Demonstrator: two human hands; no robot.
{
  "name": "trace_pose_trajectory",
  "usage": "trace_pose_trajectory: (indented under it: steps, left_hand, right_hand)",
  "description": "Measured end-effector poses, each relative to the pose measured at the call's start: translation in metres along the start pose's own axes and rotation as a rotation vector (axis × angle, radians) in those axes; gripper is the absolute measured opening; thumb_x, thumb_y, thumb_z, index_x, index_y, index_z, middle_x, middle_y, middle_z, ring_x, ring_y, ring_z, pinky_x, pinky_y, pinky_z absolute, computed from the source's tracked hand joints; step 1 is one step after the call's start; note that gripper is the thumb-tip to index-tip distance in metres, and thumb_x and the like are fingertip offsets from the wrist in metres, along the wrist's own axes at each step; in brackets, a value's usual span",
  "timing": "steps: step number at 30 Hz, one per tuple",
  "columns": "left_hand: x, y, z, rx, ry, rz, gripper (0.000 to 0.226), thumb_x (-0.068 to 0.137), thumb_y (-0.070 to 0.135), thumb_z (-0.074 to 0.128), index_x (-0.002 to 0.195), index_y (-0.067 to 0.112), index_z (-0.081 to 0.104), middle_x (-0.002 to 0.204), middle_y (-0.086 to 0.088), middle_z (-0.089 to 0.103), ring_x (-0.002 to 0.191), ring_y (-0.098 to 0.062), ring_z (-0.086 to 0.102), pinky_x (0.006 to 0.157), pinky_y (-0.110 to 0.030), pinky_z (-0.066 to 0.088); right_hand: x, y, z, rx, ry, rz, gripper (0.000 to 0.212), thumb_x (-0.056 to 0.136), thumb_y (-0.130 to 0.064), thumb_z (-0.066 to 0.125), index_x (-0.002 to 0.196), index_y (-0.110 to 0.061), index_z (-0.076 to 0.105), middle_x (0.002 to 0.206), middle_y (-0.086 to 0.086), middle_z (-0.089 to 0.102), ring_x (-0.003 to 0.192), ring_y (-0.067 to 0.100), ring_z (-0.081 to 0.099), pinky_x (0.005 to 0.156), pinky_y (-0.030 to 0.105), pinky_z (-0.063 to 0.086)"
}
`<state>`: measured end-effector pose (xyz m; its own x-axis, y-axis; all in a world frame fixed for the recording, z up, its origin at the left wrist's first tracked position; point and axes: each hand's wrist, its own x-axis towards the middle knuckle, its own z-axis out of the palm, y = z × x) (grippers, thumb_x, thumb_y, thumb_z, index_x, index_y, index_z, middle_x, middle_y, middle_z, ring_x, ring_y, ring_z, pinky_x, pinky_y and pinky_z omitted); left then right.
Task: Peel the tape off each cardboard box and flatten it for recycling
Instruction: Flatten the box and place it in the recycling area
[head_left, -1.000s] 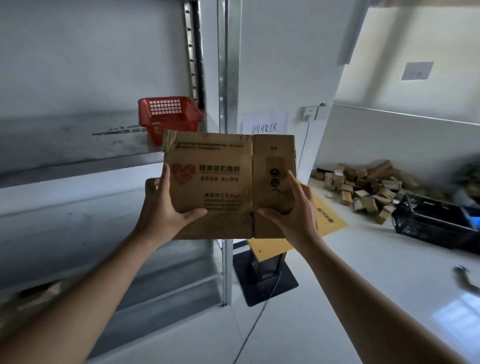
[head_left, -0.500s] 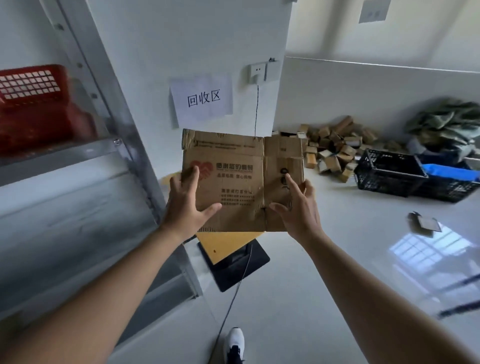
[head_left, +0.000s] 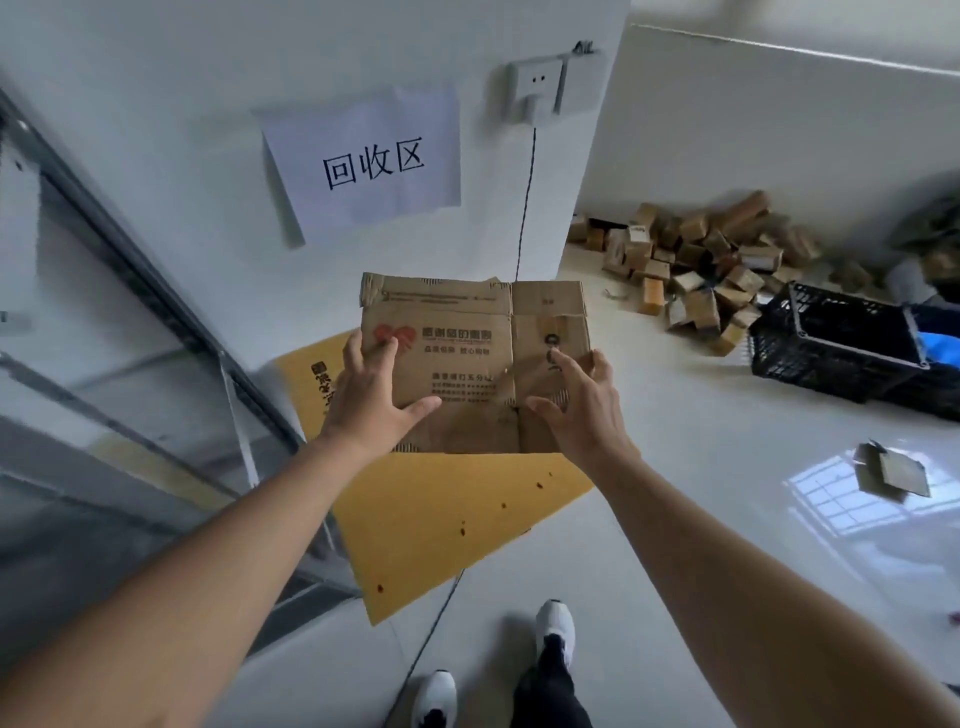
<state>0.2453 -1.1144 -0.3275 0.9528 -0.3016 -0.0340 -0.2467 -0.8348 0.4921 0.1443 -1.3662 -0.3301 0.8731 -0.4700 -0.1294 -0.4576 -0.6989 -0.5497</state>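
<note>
shelf frame (head_left: 156, 291): metal rack right off your left elbow, so keep that arm tucked when you lower.

yellow flattened carton (head_left: 457, 525): already lying on the floor under your hands, below the 回收区 sign (head_left: 363, 161). Looks like your drop spot, so aim to land flat on top of it.

left hand (head_left: 371, 397): fingers spread over the left edge of the flattened box (head_left: 472, 364), thumb out across the printed face. It's a light pinch, not a full wrap.

flattened box: held up in the air between both hands, above the yellow one, printed side to you. No tape that I can see on this face; can't tell about the back.

right hand (head_left: 576, 400): fingers splayed wide, thumb on the face, looks like it's barely touching. Let go with both together so it drops level.

loose boxes (head_left: 696, 265): pile far right by the black crate (head_left: 841, 343), probably next up.
</note>
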Motion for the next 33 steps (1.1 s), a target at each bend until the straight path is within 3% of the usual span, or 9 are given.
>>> trace_pose_trajectory:
  steps: [5, 8, 15, 20, 23, 28, 33]
  left_hand:
    - [0.056, -0.005, 0.039, 0.001, -0.011, -0.184, 0.101, 0.079, 0.067, 0.077, 0.157, 0.02, 0.034, 0.167, -0.013, 0.009, 0.148, -0.043, 0.032, 0.117, -0.056, 0.039]
    - [0.078, -0.009, 0.062, 0.007, -0.001, -0.322, 0.102, 0.078, 0.067, 0.076, 0.158, 0.018, 0.034, 0.167, -0.012, 0.009, 0.148, -0.042, 0.033, 0.116, -0.055, 0.041]
    - [0.127, -0.029, 0.1, -0.01, -0.017, -0.514, 0.105, 0.077, 0.068, 0.077, 0.158, 0.022, 0.03, 0.166, -0.005, 0.005, 0.15, -0.039, 0.028, 0.118, -0.054, 0.034]
    - [0.159, -0.064, 0.128, -0.044, -0.014, -0.533, 0.102, 0.074, 0.068, 0.077, 0.155, 0.026, 0.03, 0.161, -0.002, 0.013, 0.144, -0.035, 0.034, 0.116, -0.053, 0.036]
    - [0.174, -0.088, 0.148, -0.033, -0.051, -0.557, 0.108, 0.074, 0.071, 0.074, 0.159, 0.026, 0.026, 0.165, -0.005, 0.009, 0.152, -0.035, 0.022, 0.121, -0.058, 0.032]
    - [0.186, -0.121, 0.175, 0.04, -0.098, -0.602, 0.112, 0.077, 0.079, 0.064, 0.165, 0.024, 0.02, 0.171, -0.009, -0.001, 0.157, -0.037, 0.008, 0.124, -0.059, 0.022]
    - [0.195, -0.137, 0.187, 0.181, -0.148, -0.589, 0.111, 0.08, 0.085, 0.052, 0.165, 0.026, 0.014, 0.171, -0.016, -0.002, 0.156, -0.043, 0.012, 0.122, -0.059, 0.02]
  right_hand:
    - [0.1, 0.012, 0.029, -0.014, -0.157, -0.076, 0.071, 0.095, -0.045, 0.072, 0.157, -0.038, 0.038, 0.171, 0.014, 0.008, 0.149, 0.04, 0.032, 0.12, 0.049, 0.036]
    - [0.155, 0.014, 0.046, -0.043, -0.267, -0.14, 0.072, 0.094, -0.045, 0.073, 0.156, -0.038, 0.038, 0.171, 0.014, 0.01, 0.144, 0.04, 0.039, 0.118, 0.05, 0.039]
    - [0.241, 0.011, 0.09, -0.126, -0.397, -0.224, 0.074, 0.092, -0.047, 0.075, 0.157, -0.037, 0.039, 0.17, 0.01, 0.011, 0.144, 0.035, 0.039, 0.116, 0.045, 0.041]
    - [0.284, 0.015, 0.141, -0.124, -0.473, -0.24, 0.076, 0.091, -0.048, 0.075, 0.157, -0.037, 0.037, 0.168, 0.005, 0.012, 0.14, 0.034, 0.043, 0.109, 0.049, 0.048]
    - [0.302, 0.019, 0.172, -0.151, -0.485, -0.241, 0.077, 0.091, -0.052, 0.073, 0.157, -0.037, 0.036, 0.168, 0.003, 0.011, 0.139, 0.035, 0.044, 0.107, 0.048, 0.05]
    - [0.319, 0.02, 0.208, -0.307, -0.461, -0.296, 0.077, 0.094, -0.062, 0.063, 0.16, -0.042, 0.028, 0.171, 0.006, 0.006, 0.142, 0.039, 0.032, 0.113, 0.049, 0.039]
    - [0.327, 0.015, 0.232, -0.406, -0.44, -0.327, 0.075, 0.098, -0.059, 0.059, 0.161, -0.042, 0.022, 0.171, 0.013, 0.003, 0.143, 0.041, 0.025, 0.12, 0.051, 0.027]
